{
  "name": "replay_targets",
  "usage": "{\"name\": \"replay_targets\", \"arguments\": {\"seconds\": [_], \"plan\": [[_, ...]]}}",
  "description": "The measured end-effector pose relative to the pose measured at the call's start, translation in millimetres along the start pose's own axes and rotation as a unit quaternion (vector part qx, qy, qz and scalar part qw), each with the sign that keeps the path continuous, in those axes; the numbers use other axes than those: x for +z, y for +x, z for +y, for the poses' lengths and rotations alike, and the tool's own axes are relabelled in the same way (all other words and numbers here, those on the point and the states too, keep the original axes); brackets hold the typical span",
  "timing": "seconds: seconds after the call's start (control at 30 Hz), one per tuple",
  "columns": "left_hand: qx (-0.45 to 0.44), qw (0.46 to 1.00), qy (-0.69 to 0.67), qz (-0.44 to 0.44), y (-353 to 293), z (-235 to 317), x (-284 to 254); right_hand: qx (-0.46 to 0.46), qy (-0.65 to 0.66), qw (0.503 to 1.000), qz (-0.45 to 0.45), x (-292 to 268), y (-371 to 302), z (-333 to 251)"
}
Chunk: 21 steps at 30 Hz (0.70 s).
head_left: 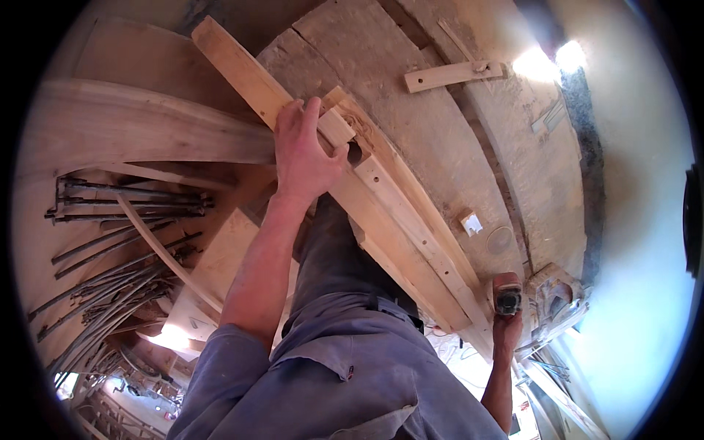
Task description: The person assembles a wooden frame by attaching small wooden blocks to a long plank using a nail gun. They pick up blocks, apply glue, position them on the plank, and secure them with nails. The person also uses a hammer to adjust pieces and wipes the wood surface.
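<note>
A long pale wooden beam (242,70) runs diagonally from the upper left to the lower right in front of my body. My left hand (304,154) is closed over its edge, gripping a short wooden block (337,126) that lies against it. A dark round gap shows beside the block's end. Alongside the beam lies a wooden strip (402,211) with several holes. At the lower right, my right hand (507,330) is wrapped round a reddish-brown and black hand-held tool (507,292); its exact kind cannot be made out.
The beam rests on a worn plank workbench (440,154) with long gaps. On it are a short drilled wooden piece (451,75) and a small white-faced block (471,223). Several metal bar clamps (132,209) stand at left, below a wide board (147,128).
</note>
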State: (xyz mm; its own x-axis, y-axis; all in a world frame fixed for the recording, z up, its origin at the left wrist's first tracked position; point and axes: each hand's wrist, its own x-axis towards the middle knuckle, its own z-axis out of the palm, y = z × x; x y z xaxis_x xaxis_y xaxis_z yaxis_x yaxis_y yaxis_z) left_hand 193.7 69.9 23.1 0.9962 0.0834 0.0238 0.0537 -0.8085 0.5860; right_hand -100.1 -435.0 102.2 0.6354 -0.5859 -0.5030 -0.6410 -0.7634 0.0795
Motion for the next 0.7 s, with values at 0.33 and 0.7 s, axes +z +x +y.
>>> {"name": "replay_targets", "arguments": {"seconds": [0.33,0.7], "plan": [[-0.039,0.998,-0.051,-0.012,3.2,1.5,-1.7,0.025,0.165,0.983,-0.072,-103.0,-8.9,-165.0],[-0.03,0.996,-0.078,0.01,5.1,-6.9,0.1,-0.32,0.123,0.927,-0.151,-100.2,-2.8,-331.4]]}}
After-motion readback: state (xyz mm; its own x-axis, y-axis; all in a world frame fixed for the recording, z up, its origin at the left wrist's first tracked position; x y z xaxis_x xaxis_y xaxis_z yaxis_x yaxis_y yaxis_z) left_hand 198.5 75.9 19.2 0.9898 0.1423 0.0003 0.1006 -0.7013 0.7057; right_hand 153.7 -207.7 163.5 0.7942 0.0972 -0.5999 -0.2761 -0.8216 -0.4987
